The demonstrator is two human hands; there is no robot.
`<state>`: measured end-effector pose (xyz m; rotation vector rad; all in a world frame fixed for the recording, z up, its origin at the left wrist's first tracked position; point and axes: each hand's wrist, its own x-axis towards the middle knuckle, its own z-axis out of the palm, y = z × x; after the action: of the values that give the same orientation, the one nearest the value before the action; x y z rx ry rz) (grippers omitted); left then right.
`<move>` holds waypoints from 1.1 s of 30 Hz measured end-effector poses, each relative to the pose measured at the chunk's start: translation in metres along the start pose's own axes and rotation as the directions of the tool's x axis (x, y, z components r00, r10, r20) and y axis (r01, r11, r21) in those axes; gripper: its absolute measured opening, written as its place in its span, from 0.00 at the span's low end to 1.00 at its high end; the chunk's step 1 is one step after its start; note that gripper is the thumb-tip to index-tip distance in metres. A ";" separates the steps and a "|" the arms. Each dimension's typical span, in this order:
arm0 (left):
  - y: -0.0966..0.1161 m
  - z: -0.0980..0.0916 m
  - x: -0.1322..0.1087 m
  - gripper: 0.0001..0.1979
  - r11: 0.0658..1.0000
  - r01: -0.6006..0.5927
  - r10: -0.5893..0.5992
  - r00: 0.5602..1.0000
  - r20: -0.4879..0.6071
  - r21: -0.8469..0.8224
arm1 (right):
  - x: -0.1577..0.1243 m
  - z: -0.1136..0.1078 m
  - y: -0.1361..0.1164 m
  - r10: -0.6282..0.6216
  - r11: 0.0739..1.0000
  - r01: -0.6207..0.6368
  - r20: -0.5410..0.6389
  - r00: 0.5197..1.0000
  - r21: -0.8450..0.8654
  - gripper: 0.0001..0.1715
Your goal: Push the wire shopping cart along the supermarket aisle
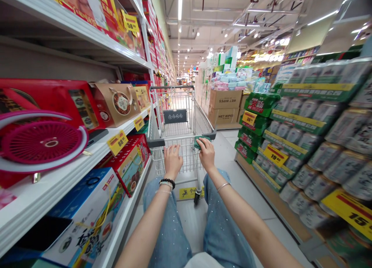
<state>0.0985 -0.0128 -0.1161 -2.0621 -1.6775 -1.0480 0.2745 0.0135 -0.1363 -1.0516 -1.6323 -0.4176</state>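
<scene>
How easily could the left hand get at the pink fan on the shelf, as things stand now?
Probably fairly easily. The left hand rests on the shopping cart handle, and the pink fan sits near the front of the shelf on that side. Nothing visible blocks the way, though the hand must let go and stretch.

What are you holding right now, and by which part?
Both hands hold the shopping cart's handle: left hand near the middle, right hand by the green section.

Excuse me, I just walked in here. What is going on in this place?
A person is in a supermarket aisle, with the left hand and right hand on the handle of a wire shopping cart. Gift boxes sit on white shelves to the left, stacked cans are to the right, and wet wipes cartons are ahead.
</scene>
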 end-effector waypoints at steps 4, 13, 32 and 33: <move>0.000 -0.001 0.000 0.27 1.000 0.006 -0.006 1.000 0.010 0.002 | -0.002 -0.002 -0.006 0.026 0.999 -0.025 0.034 0.999 -0.032 0.33; 0.002 -0.006 -0.003 0.27 0.999 0.027 -0.027 1.000 0.002 -0.034 | 0.001 -0.010 -0.015 0.075 0.997 -0.075 0.031 0.997 -0.011 0.34; -0.002 -0.008 -0.016 0.30 0.998 0.042 -0.041 0.999 0.032 -0.044 | -0.008 0.009 -0.047 0.058 0.985 -0.069 0.079 0.995 0.157 0.39; -0.002 -0.008 -0.016 0.30 0.998 0.046 -0.045 0.998 0.032 -0.047 | -0.006 0.010 -0.048 0.048 0.987 -0.059 0.080 0.996 0.150 0.39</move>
<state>0.0925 -0.0289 -0.1215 -2.0894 -1.7388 -1.0855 0.2299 -0.0077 -0.1337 -1.0039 -1.6716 -0.2153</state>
